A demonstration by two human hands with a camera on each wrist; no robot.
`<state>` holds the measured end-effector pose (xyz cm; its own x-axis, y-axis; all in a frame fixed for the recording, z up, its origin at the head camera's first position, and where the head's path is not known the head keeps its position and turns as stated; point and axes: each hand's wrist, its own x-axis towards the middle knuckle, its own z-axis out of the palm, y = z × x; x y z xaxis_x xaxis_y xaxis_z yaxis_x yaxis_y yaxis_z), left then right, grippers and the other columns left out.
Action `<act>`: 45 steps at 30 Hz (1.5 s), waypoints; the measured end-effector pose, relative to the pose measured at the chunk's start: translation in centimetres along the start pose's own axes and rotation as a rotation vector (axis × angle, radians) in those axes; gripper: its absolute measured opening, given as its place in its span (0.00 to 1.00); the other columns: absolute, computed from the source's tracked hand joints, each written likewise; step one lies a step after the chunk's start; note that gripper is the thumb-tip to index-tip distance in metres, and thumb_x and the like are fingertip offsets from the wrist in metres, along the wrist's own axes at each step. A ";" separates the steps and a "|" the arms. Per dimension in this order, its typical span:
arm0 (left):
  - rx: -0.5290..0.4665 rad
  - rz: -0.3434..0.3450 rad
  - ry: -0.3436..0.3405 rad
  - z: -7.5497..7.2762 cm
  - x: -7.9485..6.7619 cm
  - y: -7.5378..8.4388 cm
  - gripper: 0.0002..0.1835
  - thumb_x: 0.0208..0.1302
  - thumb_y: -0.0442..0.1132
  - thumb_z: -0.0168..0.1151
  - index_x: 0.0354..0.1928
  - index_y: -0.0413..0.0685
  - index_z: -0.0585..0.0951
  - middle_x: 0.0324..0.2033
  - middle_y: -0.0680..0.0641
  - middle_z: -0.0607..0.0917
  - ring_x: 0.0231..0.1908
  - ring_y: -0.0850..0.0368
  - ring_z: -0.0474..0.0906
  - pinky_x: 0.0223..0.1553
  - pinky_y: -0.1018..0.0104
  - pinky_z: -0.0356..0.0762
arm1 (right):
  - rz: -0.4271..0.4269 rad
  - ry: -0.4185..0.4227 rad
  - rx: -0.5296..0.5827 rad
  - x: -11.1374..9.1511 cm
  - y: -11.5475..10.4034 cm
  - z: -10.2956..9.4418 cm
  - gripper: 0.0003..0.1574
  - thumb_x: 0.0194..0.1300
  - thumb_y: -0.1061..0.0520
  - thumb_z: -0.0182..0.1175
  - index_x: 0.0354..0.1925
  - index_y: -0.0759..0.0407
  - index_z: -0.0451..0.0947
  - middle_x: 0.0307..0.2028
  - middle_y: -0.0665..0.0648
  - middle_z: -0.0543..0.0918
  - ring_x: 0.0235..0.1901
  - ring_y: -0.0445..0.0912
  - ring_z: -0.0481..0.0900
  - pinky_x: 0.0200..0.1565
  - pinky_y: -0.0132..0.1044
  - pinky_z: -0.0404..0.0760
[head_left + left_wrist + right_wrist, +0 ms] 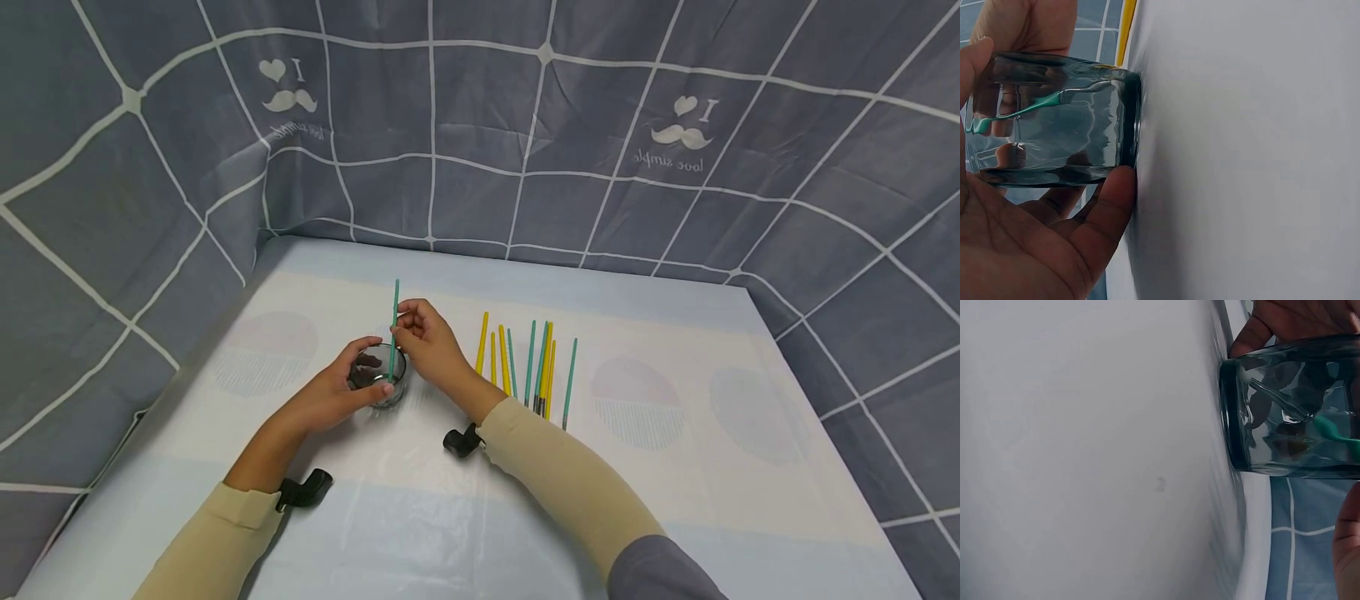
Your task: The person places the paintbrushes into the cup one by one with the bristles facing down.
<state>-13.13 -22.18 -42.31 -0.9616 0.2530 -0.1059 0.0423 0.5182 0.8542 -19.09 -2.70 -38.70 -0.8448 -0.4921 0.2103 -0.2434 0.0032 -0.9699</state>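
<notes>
A dark tinted glass (378,367) stands on the table, and my left hand (348,379) grips it around its side, fingers at the far side and thumb at the near side. A green paintbrush (393,308) leans inside the glass with its handle sticking up above the rim. Pinching that handle just over the rim is my right hand (427,337). Through the wall in the left wrist view, the brush's green handle (1038,105) and silver ferrule (1088,89) show. The right wrist view shows the ferrule (1279,399) reaching down near the glass's base.
Several yellow paintbrushes (501,358) and green paintbrushes (570,383) lie in a loose row right of the glass, partly hidden behind the right forearm. The table (390,508) has a pale printed cover. Grey grid-patterned cloth (480,108) hangs around its back and sides.
</notes>
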 end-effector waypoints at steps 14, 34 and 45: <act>0.013 -0.007 0.006 0.3 0.2 0.1 0.43 0.66 0.53 0.66 0.75 0.53 0.54 0.61 0.35 0.74 0.63 0.38 0.68 0.58 0.39 0.65 | 0.057 0.004 0.014 0.0 0.2 -0.9 0.19 0.74 0.68 0.51 0.60 0.70 0.66 0.42 0.63 0.77 0.42 0.59 0.80 0.47 0.51 0.79; 0.033 0.003 0.012 0.2 0.2 0.2 0.42 0.66 0.52 0.65 0.75 0.52 0.54 0.60 0.35 0.75 0.62 0.38 0.70 0.57 0.40 0.67 | 0.085 0.049 -0.048 -0.9 0.9 -6.4 0.19 0.75 0.65 0.51 0.61 0.67 0.67 0.44 0.61 0.77 0.43 0.55 0.79 0.47 0.47 0.77; 0.024 0.005 0.000 0.2 0.0 0.3 0.42 0.67 0.52 0.64 0.75 0.52 0.53 0.60 0.36 0.75 0.63 0.38 0.69 0.56 0.41 0.67 | 0.099 0.130 -0.084 -2.3 3.3 -10.8 0.18 0.75 0.63 0.53 0.60 0.61 0.68 0.44 0.59 0.76 0.43 0.58 0.78 0.48 0.56 0.75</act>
<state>-13.10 -21.86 -42.11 -0.9613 0.2558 -0.1021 0.0534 0.5366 0.8421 -23.11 7.80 -41.02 -0.9196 -0.3695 0.1335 -0.1901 0.1211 -0.9743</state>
